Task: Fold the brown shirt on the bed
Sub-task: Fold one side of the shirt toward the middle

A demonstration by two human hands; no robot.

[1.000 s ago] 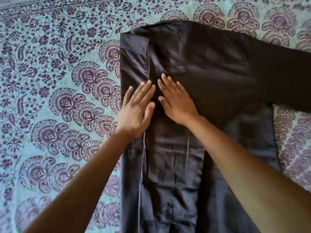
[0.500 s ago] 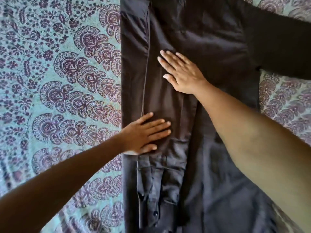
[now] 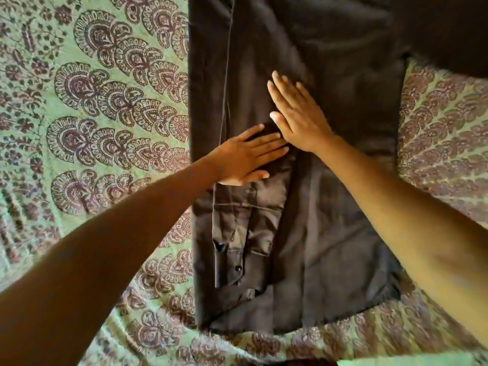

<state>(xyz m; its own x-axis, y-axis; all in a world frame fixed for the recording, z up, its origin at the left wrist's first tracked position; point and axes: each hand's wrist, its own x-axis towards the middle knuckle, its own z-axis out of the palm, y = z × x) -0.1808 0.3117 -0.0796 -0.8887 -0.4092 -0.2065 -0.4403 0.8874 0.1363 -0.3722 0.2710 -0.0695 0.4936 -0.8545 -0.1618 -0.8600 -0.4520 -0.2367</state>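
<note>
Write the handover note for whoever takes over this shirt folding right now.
Left hand: open, flat on the folded-in strip of the brown shirt.
Right hand: open, flat on the shirt beside the left fingertips.
The shirt lies flat on the patterned bedspread.
Done: left side folded in, left sleeve laid down along the fold, cuff near the hem.
Left: fold in the right side with the outspread right sleeve, then likely fold the hem upward.
</note>
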